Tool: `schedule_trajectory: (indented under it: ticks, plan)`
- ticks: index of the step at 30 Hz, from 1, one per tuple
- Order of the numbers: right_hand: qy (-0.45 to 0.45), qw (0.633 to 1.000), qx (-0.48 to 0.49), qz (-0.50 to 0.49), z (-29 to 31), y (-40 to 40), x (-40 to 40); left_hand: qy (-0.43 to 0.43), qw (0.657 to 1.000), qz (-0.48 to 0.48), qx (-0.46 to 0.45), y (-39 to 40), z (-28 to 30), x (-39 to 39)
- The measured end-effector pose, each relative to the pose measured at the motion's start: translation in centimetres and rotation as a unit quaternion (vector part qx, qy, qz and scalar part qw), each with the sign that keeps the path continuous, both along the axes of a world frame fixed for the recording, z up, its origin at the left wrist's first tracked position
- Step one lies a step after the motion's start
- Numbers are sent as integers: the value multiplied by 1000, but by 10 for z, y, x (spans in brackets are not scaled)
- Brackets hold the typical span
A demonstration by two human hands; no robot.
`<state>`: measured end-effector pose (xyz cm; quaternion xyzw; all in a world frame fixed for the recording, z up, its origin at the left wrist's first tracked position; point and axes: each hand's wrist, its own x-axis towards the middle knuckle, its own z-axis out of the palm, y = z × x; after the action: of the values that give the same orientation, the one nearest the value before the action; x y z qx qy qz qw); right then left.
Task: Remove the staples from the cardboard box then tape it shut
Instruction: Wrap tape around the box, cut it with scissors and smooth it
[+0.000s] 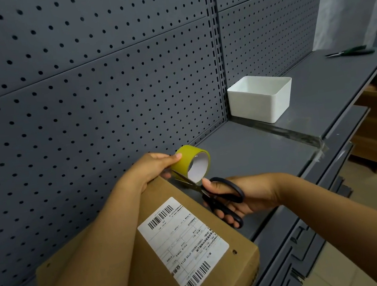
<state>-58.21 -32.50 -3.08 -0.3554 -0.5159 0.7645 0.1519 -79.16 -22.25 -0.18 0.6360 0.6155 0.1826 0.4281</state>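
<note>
Head view: cardboard box (174,254) lies on the grey shelf (268,151) by the pegboard (77,85), shipping label (183,245) up. Left hand (149,170) pinches the yellow tape roll (191,164) at the box's far end; right hand (241,196) grips black scissors (222,198), blades at the tape. White bin (261,101) and green pliers (351,51) sit farther along.

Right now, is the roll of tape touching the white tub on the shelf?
Apart. The head view shows the tape roll held in the left hand, with bare grey shelf between it and the white tub.
</note>
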Motion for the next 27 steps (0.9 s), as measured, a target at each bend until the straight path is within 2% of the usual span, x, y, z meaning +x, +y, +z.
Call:
schedule_trajectory:
  ticks: [11,19,27]
  plan:
    - [13,999,34,-36,2,13,-20,-10,1000,-8,-2,-1,3,1]
    - [-39,992,104,-63,7,9,-20,-15,1000,3,2,-2,2,-1]
    - [-83,985,131,-76,9,8,-20,-14,1000,0,21,-3,1,1]
